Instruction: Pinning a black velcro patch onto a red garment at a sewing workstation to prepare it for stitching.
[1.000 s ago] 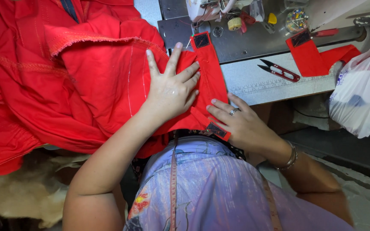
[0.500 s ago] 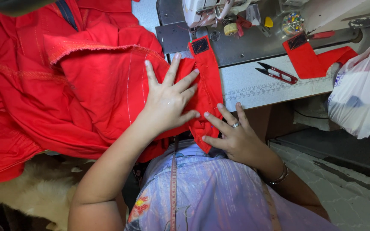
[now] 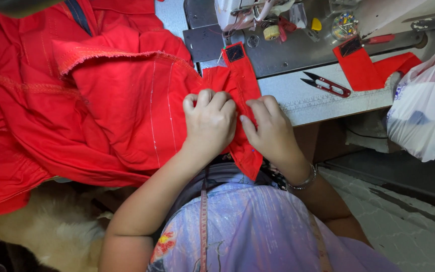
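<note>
Beside sewing machine (image 3: pixel 242 12), both hands pinch red strap (image 3: pixel 242 83).

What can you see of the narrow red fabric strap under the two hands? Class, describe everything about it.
The red strap is a long, narrow band of woven cloth with a stitched edge and a small black square patch at its far end, near the sewing machine's needle. It lies on the machine table, running toward the person, its near end hanging over the table edge at the lap. The left hand and right hand press on its middle with curled fingers, against the big red garment.
</note>
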